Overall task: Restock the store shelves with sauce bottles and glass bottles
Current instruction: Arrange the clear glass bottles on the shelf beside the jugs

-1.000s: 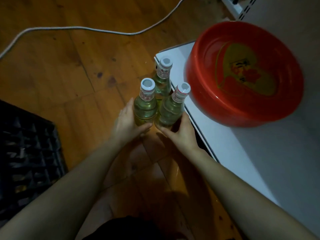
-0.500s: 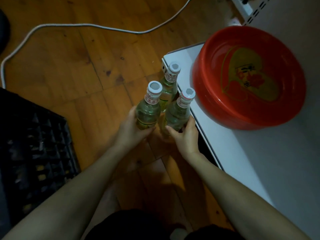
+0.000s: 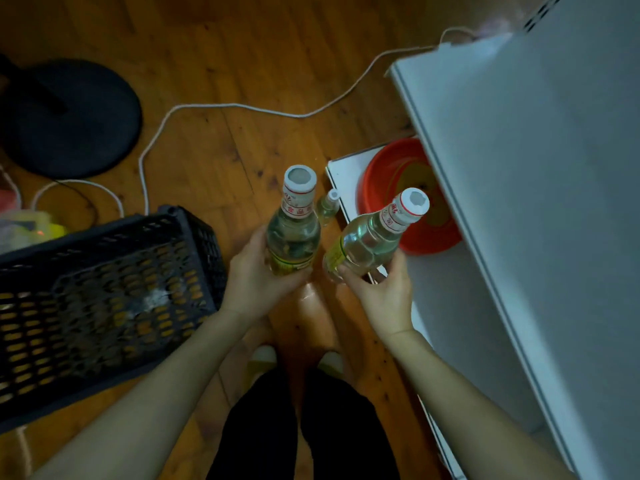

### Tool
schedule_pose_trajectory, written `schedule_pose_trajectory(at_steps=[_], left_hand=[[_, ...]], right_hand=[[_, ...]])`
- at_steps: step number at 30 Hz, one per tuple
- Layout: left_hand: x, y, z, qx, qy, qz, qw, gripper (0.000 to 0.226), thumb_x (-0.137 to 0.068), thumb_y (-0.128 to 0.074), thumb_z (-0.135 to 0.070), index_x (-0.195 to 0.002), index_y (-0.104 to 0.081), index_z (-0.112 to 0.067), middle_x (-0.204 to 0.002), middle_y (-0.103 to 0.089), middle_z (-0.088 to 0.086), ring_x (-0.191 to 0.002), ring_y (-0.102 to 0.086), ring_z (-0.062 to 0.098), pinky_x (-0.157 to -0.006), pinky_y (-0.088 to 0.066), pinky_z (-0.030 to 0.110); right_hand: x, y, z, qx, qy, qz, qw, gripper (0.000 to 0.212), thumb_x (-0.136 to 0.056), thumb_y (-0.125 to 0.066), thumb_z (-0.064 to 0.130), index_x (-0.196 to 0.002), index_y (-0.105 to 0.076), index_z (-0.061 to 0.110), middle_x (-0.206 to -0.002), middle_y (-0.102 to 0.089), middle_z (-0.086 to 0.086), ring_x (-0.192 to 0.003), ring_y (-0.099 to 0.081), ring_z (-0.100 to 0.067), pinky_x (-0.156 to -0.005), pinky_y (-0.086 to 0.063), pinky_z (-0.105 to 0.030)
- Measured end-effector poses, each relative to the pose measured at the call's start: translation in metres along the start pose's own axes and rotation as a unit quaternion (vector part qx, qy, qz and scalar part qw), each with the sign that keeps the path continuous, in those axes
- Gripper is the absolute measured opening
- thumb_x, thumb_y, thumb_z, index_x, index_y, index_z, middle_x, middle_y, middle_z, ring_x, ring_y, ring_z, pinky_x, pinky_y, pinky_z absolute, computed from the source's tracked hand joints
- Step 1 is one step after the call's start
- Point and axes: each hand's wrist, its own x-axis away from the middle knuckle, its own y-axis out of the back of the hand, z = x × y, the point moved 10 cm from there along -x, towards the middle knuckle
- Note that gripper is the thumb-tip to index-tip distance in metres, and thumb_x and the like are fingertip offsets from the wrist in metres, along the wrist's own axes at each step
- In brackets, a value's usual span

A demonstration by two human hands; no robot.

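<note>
Beside the black crate (image 3: pixel 104 289), the left hand (image 3: pixel 256 275) wraps the upright glass bottle (image 3: pixel 294 233). The right hand (image 3: pixel 381 292) clasps a tilted bottle (image 3: pixel 367 240) near the white shelf (image 3: pixel 519 202). The glass is probably heavy, slippery and fragile; hold around the body.

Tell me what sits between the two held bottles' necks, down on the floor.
In the head view, a third small bottle stands on the wooden floor, seen between the left hand's bottle and the right hand's bottle, beside the lower white shelf.

crate (image 3: pixel 104 299) left of two held bottles (image 3: pixel 294 233), basin (image 3: pixel 408 199) on the shelf (image 3: pixel 450 306) at right.
</note>
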Motion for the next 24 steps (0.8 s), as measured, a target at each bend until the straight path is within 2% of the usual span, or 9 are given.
schedule_pose_trajectory(at_steps=[3,5,7,10,12,15,18,21,24], left_hand=[[0.021,0.047,-0.074,0.007,-0.017,0.001,1.0,0.073,-0.063,-0.083,-0.025,-0.126,-0.048,-0.015,-0.1,-0.049,-0.021,-0.09,-0.046,-0.014,-0.069,-0.032,-0.008],[0.034,0.076,-0.12,0.013,-0.037,0.007,0.999,0.072,-0.057,-0.077,-0.045,-0.119,-0.046,-0.029,-0.097,-0.048,-0.032,-0.084,-0.049,-0.022,-0.069,-0.035,-0.006],[0.044,0.104,-0.16,0.018,-0.039,0.013,0.999,0.078,-0.049,-0.07,-0.056,-0.119,-0.045,-0.033,-0.095,-0.049,-0.034,-0.083,-0.051,-0.021,-0.069,-0.039,-0.003],[0.053,0.14,-0.217,0.013,-0.059,0.018,0.998,0.082,-0.049,-0.08,-0.047,-0.122,-0.05,-0.025,-0.096,-0.056,-0.027,-0.083,-0.056,-0.01,-0.069,-0.042,0.0],[0.057,0.158,-0.253,0.018,-0.077,0.023,0.997,0.07,-0.053,-0.086,-0.033,-0.113,-0.05,-0.031,-0.093,-0.056,-0.03,-0.083,-0.056,-0.018,-0.069,-0.041,-0.001],[0.058,0.18,-0.301,0.027,-0.098,0.007,0.995,0.07,-0.056,-0.087,-0.019,-0.11,-0.046,-0.035,-0.09,-0.052,-0.032,-0.076,-0.052,-0.026,-0.067,-0.038,-0.006],[0.061,0.191,-0.35,0.025,-0.135,0.008,0.99,0.075,-0.055,-0.087,-0.02,-0.121,-0.052,-0.021,-0.092,-0.053,-0.027,-0.077,-0.049,-0.025,-0.067,-0.035,-0.008],[0.064,0.195,-0.399,0.032,-0.183,0.018,0.983,0.078,-0.05,-0.087,-0.034,-0.119,-0.054,-0.02,-0.092,-0.055,-0.028,-0.078,-0.05,-0.027,-0.067,-0.035,-0.007],[0.061,0.191,-0.445,0.029,-0.223,0.03,0.974,0.081,-0.042,-0.078,-0.051,-0.115,-0.053,-0.027,-0.093,-0.057,-0.024,-0.079,-0.052,-0.025,-0.065,-0.038,-0.004]], right_hand=[[0.034,0.028,0.073,0.002,0.011,-0.003,1.0,0.062,-0.063,-0.083,0.016,-0.114,-0.048,0.022,-0.093,-0.055,0.023,-0.084,-0.053,0.022,-0.074,-0.043,-0.001],[0.056,0.046,0.123,0.011,0.033,-0.003,0.999,0.064,-0.063,-0.083,0.018,-0.118,-0.049,0.018,-0.096,-0.054,0.024,-0.086,-0.055,0.018,-0.073,-0.041,0.002],[0.076,0.065,0.171,0.015,0.049,-0.008,0.999,0.064,-0.063,-0.084,0.02,-0.117,-0.05,0.019,-0.098,-0.056,0.024,-0.09,-0.056,0.01,-0.075,-0.042,0.001],[0.101,0.094,0.234,0.012,0.076,-0.03,0.997,0.06,-0.062,-0.085,0.017,-0.113,-0.054,0.013,-0.103,-0.065,0.006,-0.096,-0.063,-0.009,-0.086,-0.049,-0.017],[0.117,0.112,0.271,0.006,0.09,-0.041,0.995,0.06,-0.061,-0.085,0.018,-0.113,-0.056,0.012,-0.103,-0.068,0.001,-0.093,-0.066,-0.011,-0.086,-0.052,-0.026],[0.137,0.137,0.32,0.013,0.121,-0.054,0.991,0.062,-0.061,-0.084,0.022,-0.115,-0.057,0.012,-0.104,-0.067,0.005,-0.09,-0.063,-0.002,-0.081,-0.049,-0.012],[0.156,0.166,0.365,0.028,0.156,-0.078,0.984,0.063,-0.063,-0.084,0.023,-0.119,-0.056,0.013,-0.107,-0.064,0.008,-0.096,-0.059,-0.001,-0.079,-0.044,-0.003],[0.169,0.196,0.396,0.02,0.178,-0.113,0.977,0.059,-0.061,-0.085,0.02,-0.114,-0.059,0.012,-0.104,-0.066,0.004,-0.093,-0.061,-0.002,-0.081,-0.047,-0.01],[0.174,0.23,0.421,-0.001,0.192,-0.141,0.971,0.055,-0.059,-0.087,0.021,-0.107,-0.061,0.016,-0.095,-0.067,0.009,-0.086,-0.063,0.0,-0.08,-0.051,-0.017]])
